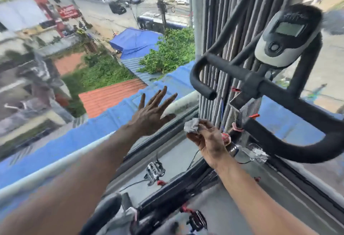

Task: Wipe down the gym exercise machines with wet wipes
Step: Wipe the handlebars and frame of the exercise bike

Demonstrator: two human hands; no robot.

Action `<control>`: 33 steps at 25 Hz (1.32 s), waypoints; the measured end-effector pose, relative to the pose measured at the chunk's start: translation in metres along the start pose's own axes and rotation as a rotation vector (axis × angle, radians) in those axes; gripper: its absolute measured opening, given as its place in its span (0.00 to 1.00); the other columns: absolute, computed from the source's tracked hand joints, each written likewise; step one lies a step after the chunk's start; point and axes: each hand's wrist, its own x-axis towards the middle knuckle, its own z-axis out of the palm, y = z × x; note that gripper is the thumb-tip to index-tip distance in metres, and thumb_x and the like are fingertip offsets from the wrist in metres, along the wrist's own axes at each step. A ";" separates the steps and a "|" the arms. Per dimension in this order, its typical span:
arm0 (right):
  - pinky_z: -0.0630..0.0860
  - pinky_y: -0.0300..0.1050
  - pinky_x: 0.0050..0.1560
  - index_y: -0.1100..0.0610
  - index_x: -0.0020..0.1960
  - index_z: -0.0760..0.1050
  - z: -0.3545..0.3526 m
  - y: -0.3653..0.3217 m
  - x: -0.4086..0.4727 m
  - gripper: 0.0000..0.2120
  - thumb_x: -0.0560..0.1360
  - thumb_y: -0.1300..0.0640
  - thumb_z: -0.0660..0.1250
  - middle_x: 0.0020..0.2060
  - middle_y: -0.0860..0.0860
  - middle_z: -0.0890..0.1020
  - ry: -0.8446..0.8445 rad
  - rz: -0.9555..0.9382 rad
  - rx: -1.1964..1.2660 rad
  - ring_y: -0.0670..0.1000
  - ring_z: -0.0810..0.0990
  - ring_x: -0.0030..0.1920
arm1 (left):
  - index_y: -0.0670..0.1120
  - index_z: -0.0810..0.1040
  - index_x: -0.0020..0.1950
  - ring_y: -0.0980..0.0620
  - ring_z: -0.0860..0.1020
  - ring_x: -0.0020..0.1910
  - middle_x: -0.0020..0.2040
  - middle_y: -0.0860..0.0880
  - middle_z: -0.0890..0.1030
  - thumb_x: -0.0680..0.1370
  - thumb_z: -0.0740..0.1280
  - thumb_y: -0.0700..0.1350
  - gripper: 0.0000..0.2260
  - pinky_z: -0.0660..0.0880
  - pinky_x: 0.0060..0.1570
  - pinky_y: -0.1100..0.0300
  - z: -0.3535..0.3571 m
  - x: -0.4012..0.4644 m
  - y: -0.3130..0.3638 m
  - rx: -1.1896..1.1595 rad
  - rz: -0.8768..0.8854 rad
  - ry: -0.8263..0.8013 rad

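An exercise bike stands by a big window. Its black handlebar (229, 68) crosses the right half of the view, with a grey console (284, 35) above it. My right hand (206, 137) pinches a crumpled grey wet wipe (191, 125) just below the handlebar's left end, in front of the bike's stem (249, 108). My left hand (154, 111) is stretched forward with its fingers spread, holding nothing, left of the handlebar near the window glass. Two pedals (154, 169) (197, 219) show lower down.
The window and its sill rail (55, 164) run along the left, with a street far below. A bundle of grey vertical blinds (221, 20) hangs behind the handlebar. A black saddle (100, 214) is at the bottom edge.
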 end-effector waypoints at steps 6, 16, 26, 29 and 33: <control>0.85 0.49 0.43 0.61 0.49 0.80 0.011 0.055 -0.054 0.07 0.79 0.70 0.65 0.43 0.59 0.85 -0.200 0.128 -0.307 0.56 0.84 0.40 | 0.71 0.35 0.79 0.52 0.50 0.84 0.85 0.57 0.36 0.75 0.36 0.78 0.34 0.39 0.80 0.35 0.021 -0.154 -0.012 -0.081 -0.302 -0.040; 0.85 0.55 0.46 0.54 0.51 0.83 0.045 0.137 -0.116 0.09 0.79 0.67 0.69 0.44 0.53 0.86 -0.488 -0.065 -0.913 0.55 0.86 0.42 | 0.75 0.32 0.77 0.57 0.44 0.83 0.83 0.62 0.33 0.75 0.38 0.79 0.32 0.37 0.80 0.44 0.047 -0.357 -0.037 -0.201 -0.603 -0.083; 0.78 0.34 0.45 0.55 0.52 0.82 0.079 0.202 -0.146 0.11 0.75 0.69 0.71 0.44 0.48 0.78 -0.288 -0.685 -1.304 0.42 0.79 0.43 | 0.68 0.43 0.83 0.54 0.62 0.81 0.85 0.55 0.53 0.77 0.34 0.71 0.33 0.56 0.75 0.49 0.063 -0.387 -0.047 -0.046 -0.491 -0.047; 0.73 0.26 0.48 0.58 0.52 0.82 0.078 0.212 -0.156 0.12 0.74 0.72 0.72 0.44 0.50 0.78 -0.177 -0.724 -1.307 0.39 0.78 0.45 | 0.69 0.46 0.82 0.53 0.68 0.76 0.84 0.57 0.58 0.78 0.33 0.71 0.31 0.60 0.71 0.49 0.067 -0.389 -0.052 0.000 -0.416 -0.079; 0.71 0.24 0.51 0.59 0.51 0.81 0.080 0.217 -0.153 0.11 0.73 0.72 0.71 0.44 0.51 0.78 -0.166 -0.750 -1.306 0.37 0.76 0.46 | 0.73 0.37 0.79 0.52 0.63 0.79 0.85 0.57 0.56 0.78 0.35 0.75 0.29 0.59 0.75 0.48 0.055 -0.407 -0.072 0.018 -0.222 -0.190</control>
